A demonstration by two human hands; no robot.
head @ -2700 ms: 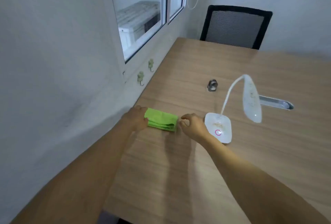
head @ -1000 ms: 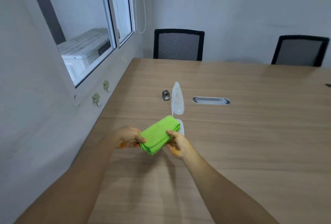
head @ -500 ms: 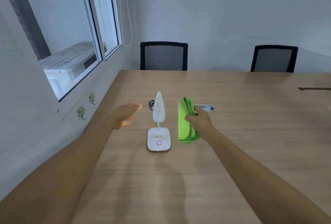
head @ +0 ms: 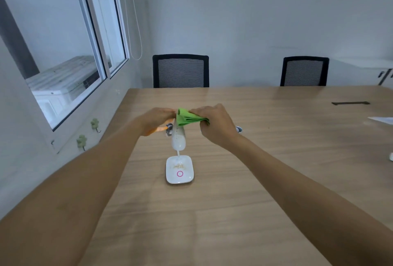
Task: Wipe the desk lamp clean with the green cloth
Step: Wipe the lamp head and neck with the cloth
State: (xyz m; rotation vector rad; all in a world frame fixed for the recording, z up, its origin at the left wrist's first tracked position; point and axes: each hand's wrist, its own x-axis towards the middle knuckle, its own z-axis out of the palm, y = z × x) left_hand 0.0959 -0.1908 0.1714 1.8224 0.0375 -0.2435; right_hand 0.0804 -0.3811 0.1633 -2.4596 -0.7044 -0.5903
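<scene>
A white desk lamp stands on the wooden table, its square base (head: pixel 180 171) with a pink ring and crumbs nearest me, its long speckled head (head: pixel 178 139) rising behind. The folded green cloth (head: pixel 187 118) lies over the far tip of the lamp head. My right hand (head: pixel 214 124) grips the cloth from the right. My left hand (head: pixel 156 120) is closed at the lamp head's far end, touching the cloth's left edge; the tip itself is hidden.
The table (head: pixel 276 159) runs far and right. A small metal object (head: pixel 169 127) sits behind the lamp; a cable slot (head: pixel 239 129) peeks past my right hand. Two black chairs (head: pixel 180 71) (head: pixel 304 71) stand at the far edge. Window and wall hooks (head: pixel 81 140) at left.
My right hand has carried the cloth left and up onto the lamp head's tip. My left hand has moved in and closed at the same end.
</scene>
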